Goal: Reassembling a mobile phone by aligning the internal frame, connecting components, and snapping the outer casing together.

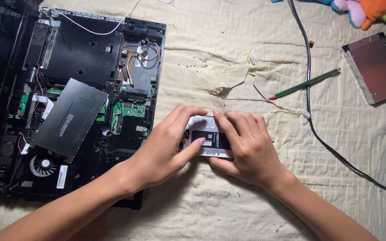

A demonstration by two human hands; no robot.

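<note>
Both my hands grip a small silver hard drive [205, 136] with a black label, resting on a cream quilted cloth [228, 53]. My left hand [164, 147] holds its left side, thumb across the front edge. My right hand [246, 145] covers its right half, with the fingers pressing along the top. Most of the drive's right side is hidden under that hand.
An opened black laptop base [81, 102] lies at left, showing a fan, circuit boards and a loose grey metal plate [70, 118]. A green pencil [304, 83], a black cable [311, 107] and a flat optical drive [377, 67] lie at right. Plush toys [362, 9] sit top right.
</note>
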